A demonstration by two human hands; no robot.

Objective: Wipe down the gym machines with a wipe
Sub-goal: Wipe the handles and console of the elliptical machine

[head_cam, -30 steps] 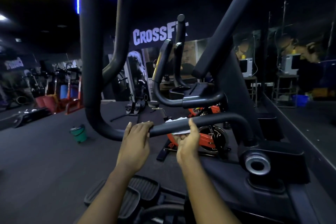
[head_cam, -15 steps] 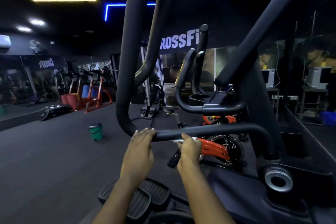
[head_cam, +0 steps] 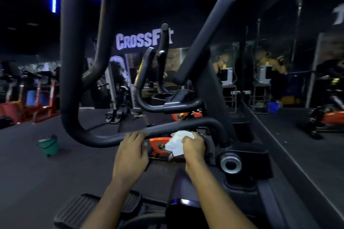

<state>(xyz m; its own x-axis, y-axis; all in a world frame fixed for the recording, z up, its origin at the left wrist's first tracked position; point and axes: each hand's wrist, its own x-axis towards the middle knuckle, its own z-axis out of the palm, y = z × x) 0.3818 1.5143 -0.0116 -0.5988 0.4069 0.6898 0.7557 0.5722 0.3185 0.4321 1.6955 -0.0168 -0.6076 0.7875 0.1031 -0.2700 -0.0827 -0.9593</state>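
Observation:
A black gym machine fills the view, its curved handlebar (head_cam: 178, 126) running across the middle. My left hand (head_cam: 131, 152) rests on the bar from above, fingers laid over its top. My right hand (head_cam: 193, 145) grips a crumpled white wipe (head_cam: 176, 142) just below the bar, a little to the right of the left hand. The wipe sits under the bar's underside; whether it touches the bar I cannot tell.
Black foot pedals (head_cam: 83, 208) lie below my arms. An orange exercise bike (head_cam: 160, 147) stands behind the bar. A green bucket (head_cam: 48, 145) sits on the dark floor at left. Red machines (head_cam: 37, 104) line the far left; a mirror wall (head_cam: 297, 89) runs along the right.
My right hand has dropped from the bar to just below it, and the wipe now shows bunched in its fingers. The camera view has shifted. My left hand stays on the bar.

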